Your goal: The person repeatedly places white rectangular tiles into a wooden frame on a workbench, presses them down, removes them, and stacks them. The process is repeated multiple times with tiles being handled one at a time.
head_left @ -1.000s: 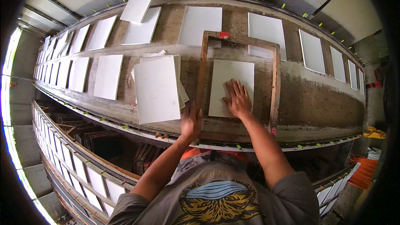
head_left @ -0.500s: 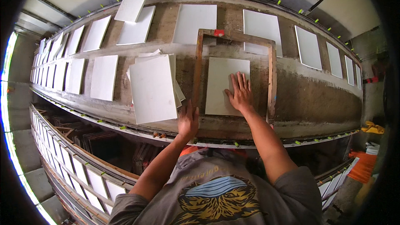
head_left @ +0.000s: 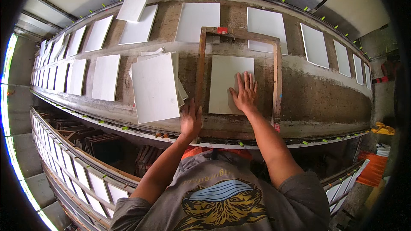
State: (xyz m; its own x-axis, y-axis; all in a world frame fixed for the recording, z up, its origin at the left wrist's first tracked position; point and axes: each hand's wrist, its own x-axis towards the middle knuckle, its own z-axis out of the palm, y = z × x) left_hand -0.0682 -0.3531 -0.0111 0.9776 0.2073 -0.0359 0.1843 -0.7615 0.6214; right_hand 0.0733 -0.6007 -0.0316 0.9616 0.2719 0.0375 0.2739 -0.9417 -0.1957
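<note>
A wooden rectangular frame (head_left: 277, 68) lies on the long brown work table, around a pale flat panel (head_left: 220, 85) that looks duller than the others. Whether a mesh spans the frame I cannot tell. My right hand (head_left: 245, 96) rests flat over the panel's right side, fingers stretched out and holding nothing. By the frame's lower left corner is my left hand (head_left: 191, 119), its fingers pointing forward and nothing visibly held. Left of it sits a loose, askew pile of white panels (head_left: 155, 89), its top one tilted toward me. The frame's far side overlaps parts of two other panels.
White panels (head_left: 105, 77) stand in two rows along the table, one lying askew on another (head_left: 135, 3) at the far left. Green pegs (head_left: 242, 144) line the table edges. Behind me to the left is a second table (head_left: 100, 190) with panels. Yellow gloves (head_left: 382, 128) hang far right.
The whole view has shifted slightly, so the things sit a little higher and further left. Both hands keep their places against the frame and panel.
</note>
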